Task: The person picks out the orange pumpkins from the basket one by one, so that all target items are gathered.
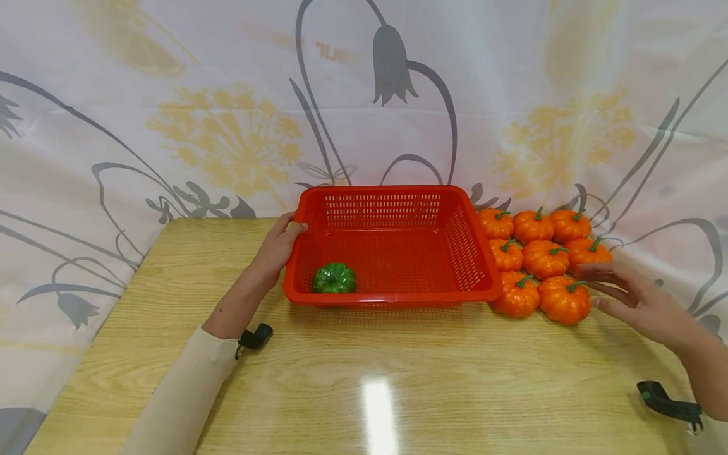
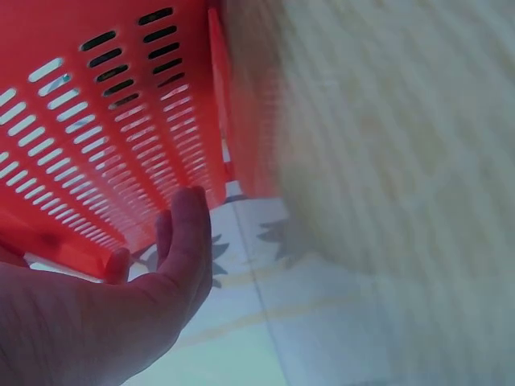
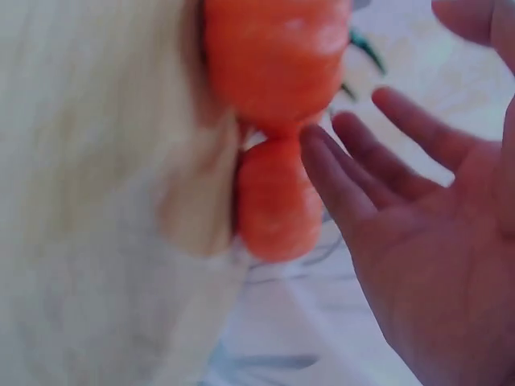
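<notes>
A red plastic basket [image 1: 392,297] with slotted walls stands on the table. My left hand [image 1: 281,243] grips its left rim, the thumb over the edge; in the left wrist view the fingers [image 2: 189,233] lie against the slotted wall. Inside the basket, a small green pumpkin [image 1: 334,279] sits in the front left corner. Several small orange pumpkins [image 1: 546,259] with green stems are grouped close to the basket's right side. My right hand [image 1: 639,300] hovers beside the rightmost ones with spread, loosely bent fingers and holds nothing. The nearest is the front right orange pumpkin [image 1: 565,302].
The light wooden table [image 1: 455,373] ends at the back against a patterned cloth [image 1: 239,126] with flower prints. A black wrist-worn device [image 1: 256,337] sticks out from the left wrist, and a similar device [image 1: 668,403] from the right.
</notes>
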The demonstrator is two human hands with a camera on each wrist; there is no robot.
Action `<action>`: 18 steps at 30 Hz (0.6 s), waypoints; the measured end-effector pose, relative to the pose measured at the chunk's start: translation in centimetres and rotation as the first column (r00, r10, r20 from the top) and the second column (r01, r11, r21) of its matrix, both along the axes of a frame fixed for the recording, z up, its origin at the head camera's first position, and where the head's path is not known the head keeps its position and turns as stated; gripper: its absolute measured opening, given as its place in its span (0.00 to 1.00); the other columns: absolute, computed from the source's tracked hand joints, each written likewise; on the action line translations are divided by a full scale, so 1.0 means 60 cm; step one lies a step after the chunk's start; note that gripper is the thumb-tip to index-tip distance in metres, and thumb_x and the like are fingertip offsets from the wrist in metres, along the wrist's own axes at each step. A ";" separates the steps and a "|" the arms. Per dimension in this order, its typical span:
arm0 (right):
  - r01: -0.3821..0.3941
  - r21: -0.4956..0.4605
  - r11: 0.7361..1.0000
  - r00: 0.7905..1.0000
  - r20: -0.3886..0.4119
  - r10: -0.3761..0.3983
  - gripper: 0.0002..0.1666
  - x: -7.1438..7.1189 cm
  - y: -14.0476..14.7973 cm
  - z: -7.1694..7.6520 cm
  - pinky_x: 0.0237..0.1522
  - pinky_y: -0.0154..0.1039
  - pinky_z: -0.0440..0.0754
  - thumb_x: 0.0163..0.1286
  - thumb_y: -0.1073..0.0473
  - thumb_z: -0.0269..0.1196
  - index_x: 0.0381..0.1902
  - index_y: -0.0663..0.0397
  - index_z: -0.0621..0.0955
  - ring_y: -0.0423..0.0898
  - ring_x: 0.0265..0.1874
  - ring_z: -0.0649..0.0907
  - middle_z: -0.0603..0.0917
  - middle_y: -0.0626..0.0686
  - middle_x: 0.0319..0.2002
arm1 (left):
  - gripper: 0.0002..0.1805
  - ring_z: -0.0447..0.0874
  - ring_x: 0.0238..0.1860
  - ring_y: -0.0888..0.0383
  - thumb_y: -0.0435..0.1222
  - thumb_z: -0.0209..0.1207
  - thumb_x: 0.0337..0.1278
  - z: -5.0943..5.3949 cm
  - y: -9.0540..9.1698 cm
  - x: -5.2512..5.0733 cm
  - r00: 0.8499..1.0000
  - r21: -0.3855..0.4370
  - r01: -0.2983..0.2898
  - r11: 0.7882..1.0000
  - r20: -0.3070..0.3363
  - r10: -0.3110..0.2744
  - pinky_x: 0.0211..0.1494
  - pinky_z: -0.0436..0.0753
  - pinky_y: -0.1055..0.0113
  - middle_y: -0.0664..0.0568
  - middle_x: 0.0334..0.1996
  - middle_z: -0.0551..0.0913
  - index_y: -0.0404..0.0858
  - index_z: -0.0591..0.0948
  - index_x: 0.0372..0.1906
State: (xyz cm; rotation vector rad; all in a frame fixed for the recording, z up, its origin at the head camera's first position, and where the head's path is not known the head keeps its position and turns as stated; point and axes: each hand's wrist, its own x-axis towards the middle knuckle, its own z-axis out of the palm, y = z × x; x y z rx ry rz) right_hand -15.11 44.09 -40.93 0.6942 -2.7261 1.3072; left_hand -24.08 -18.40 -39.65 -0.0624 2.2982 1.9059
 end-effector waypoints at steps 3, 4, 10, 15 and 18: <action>0.099 0.031 0.995 0.989 -0.112 -0.095 0.27 -0.004 -0.018 0.013 0.54 0.14 0.74 0.66 0.82 0.64 0.62 0.73 0.74 0.23 0.56 0.80 0.81 0.35 0.58 | 0.32 0.84 0.58 0.45 0.48 0.47 0.81 0.004 -0.002 -0.001 1.000 -0.026 0.020 0.999 0.013 -0.019 0.50 0.88 0.67 0.37 0.67 0.78 0.43 0.63 0.82; 0.128 0.039 0.991 0.982 -0.143 -0.121 0.25 -0.005 -0.025 0.017 0.54 0.13 0.73 0.66 0.81 0.65 0.61 0.73 0.75 0.22 0.55 0.80 0.81 0.33 0.56 | 0.32 0.83 0.59 0.45 0.48 0.47 0.81 0.005 -0.003 -0.002 0.999 -0.031 0.026 0.999 0.019 -0.025 0.50 0.88 0.67 0.38 0.67 0.77 0.43 0.63 0.82; 0.262 0.062 0.963 0.945 -0.217 -0.244 0.21 -0.007 -0.068 0.043 0.52 0.10 0.68 0.69 0.73 0.68 0.59 0.71 0.78 0.16 0.51 0.75 0.79 0.28 0.52 | 0.34 0.80 0.64 0.45 0.49 0.48 0.82 0.012 -0.005 0.000 0.997 -0.018 0.061 0.998 0.056 -0.059 0.58 0.85 0.62 0.40 0.70 0.75 0.42 0.60 0.83; 0.338 0.154 0.928 0.911 -0.300 -0.282 0.26 -0.011 -0.097 0.048 0.57 0.19 0.65 0.71 0.65 0.69 0.65 0.66 0.79 0.40 0.56 0.78 0.80 0.56 0.58 | 0.39 0.77 0.68 0.42 0.56 0.46 0.82 0.014 -0.016 0.002 0.996 -0.062 0.060 0.996 0.076 -0.055 0.68 0.80 0.53 0.39 0.73 0.72 0.42 0.56 0.85; 0.366 0.182 0.913 0.899 -0.324 -0.296 0.28 -0.017 -0.115 0.047 0.70 0.48 0.71 0.72 0.63 0.69 0.67 0.67 0.78 0.68 0.59 0.74 0.76 0.70 0.62 | 0.40 0.75 0.70 0.38 0.60 0.44 0.82 0.013 -0.033 0.009 0.999 -0.131 0.042 0.991 0.038 -0.037 0.72 0.76 0.46 0.36 0.73 0.71 0.44 0.56 0.86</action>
